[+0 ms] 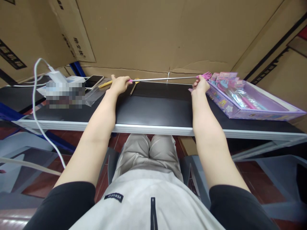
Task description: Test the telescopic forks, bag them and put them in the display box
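Note:
A telescopic back scratcher stretches between my hands above the black tabletop, its thin silver rod [165, 78] drawn out long and nearly level. My left hand [118, 84] is closed round its pink handle end. At the other end my right hand [200, 85] grips it just below the pink claw [206, 75], and a scrap of pinkish film shows beside that hand. Between my hands, closer to the left one, lies a second back scratcher with a yellow claw [137, 80] and a short dark rod. A yellow stick [105, 84] rests left of my left hand.
At right stands a purple display box [263, 113] holding several wrapped pink and blue back scratchers [236, 91]. On the left are a clear plastic bag [92, 97], a phone [94, 81], and a white charger [57, 77] with its cable. Cardboard [148, 35] walls the back.

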Demonstrator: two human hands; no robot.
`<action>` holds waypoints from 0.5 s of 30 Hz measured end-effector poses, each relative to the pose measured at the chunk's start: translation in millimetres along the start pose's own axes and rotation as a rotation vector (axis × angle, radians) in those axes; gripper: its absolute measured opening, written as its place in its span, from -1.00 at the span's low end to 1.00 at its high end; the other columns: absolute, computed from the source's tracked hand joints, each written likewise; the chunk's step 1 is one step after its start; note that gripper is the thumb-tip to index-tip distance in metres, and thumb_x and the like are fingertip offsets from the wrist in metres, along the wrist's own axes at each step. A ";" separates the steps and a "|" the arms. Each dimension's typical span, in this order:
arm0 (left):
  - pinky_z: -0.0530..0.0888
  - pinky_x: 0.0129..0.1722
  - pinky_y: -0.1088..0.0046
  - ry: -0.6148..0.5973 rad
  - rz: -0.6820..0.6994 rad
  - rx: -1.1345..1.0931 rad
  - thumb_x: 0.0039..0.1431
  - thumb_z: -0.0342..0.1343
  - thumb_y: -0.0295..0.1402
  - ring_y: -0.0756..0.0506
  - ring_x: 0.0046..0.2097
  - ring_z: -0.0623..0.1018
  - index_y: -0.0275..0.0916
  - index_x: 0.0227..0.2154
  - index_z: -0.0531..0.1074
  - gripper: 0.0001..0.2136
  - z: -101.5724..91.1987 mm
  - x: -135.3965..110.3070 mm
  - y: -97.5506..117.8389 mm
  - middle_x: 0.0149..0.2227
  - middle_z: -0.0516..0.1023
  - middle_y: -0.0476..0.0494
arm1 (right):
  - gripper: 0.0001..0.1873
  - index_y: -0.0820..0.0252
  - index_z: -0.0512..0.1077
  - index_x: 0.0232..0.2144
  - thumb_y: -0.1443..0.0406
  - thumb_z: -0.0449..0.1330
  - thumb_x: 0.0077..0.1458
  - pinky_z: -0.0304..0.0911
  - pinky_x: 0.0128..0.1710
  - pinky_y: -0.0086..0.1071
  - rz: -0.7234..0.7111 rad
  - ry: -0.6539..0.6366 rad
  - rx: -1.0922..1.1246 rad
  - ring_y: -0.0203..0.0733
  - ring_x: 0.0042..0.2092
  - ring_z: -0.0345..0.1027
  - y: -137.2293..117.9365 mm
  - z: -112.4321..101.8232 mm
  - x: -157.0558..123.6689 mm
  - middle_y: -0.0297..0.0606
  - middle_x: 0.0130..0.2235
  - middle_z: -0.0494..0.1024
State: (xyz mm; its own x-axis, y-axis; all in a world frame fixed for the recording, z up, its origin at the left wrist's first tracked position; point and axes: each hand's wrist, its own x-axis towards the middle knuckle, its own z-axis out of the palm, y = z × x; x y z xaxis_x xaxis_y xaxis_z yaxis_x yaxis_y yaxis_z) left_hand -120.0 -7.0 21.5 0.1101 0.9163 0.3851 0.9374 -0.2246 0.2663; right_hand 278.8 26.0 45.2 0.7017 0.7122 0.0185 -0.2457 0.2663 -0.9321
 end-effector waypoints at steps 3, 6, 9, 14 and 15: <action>0.12 0.43 -0.27 0.001 -0.001 0.003 0.49 -0.01 -0.30 -0.36 0.21 0.59 -0.11 -0.14 0.53 -0.80 -0.6 0.7 1.5 -0.10 0.72 -0.24 | -0.49 0.12 0.17 -0.59 0.36 0.32 0.31 -0.02 -0.66 -0.62 -0.034 -0.015 -0.027 -0.50 -0.63 0.04 0.5 -0.8 0.6 -0.57 -0.61 0.17; 0.09 0.46 -0.25 -0.010 -0.010 0.019 0.49 0.00 -0.31 -0.35 0.24 0.58 -0.14 -0.12 0.52 -0.81 -1.4 0.0 5.3 -0.01 0.72 -0.28 | -0.42 0.08 0.11 -0.61 0.31 0.41 0.24 -0.04 -0.69 -0.57 -0.081 -0.064 -0.088 -0.45 -0.64 0.04 1.7 -1.3 2.9 -0.58 -0.62 0.11; 0.09 0.46 -0.23 -0.014 -0.001 0.028 0.50 -0.01 -0.33 -0.34 0.23 0.58 -0.15 -0.11 0.53 -0.81 -2.2 -1.5 8.4 0.00 0.72 -0.27 | -0.42 0.08 0.10 -0.61 0.32 0.36 0.30 -0.02 -0.70 -0.58 -0.042 -0.037 -0.059 -0.45 -0.64 0.05 3.8 -0.9 6.4 -0.56 -0.62 0.12; 0.13 0.44 -0.21 -0.048 0.014 0.045 0.52 0.00 -0.35 -0.33 0.19 0.59 -0.19 -0.11 0.54 -0.80 -0.6 -1.5 7.2 -0.04 0.71 -0.26 | -0.42 0.10 0.14 -0.55 0.16 0.36 0.39 -0.02 -0.70 -0.62 0.011 -0.015 0.036 -0.49 -0.63 0.05 5.9 0.8 5.1 -0.57 -0.59 0.14; 0.14 0.43 -0.20 -0.047 0.015 0.041 0.51 0.01 -0.37 -0.31 0.19 0.58 -0.19 -0.10 0.54 -0.81 0.6 -0.8 5.8 -0.06 0.71 -0.23 | -0.41 0.10 0.14 -0.54 0.11 0.37 0.39 -0.03 -0.70 -0.63 0.005 -0.021 0.046 -0.49 -0.63 0.04 6.3 1.0 3.8 -0.58 -0.58 0.13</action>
State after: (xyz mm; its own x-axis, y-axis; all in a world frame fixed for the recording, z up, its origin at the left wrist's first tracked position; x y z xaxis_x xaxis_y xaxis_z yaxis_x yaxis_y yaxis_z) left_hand -114.4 -8.8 22.3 0.1391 0.9278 0.3463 0.9480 -0.2258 0.2242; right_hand 279.2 31.1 39.7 0.6864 0.7269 0.0216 -0.2801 0.2917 -0.9146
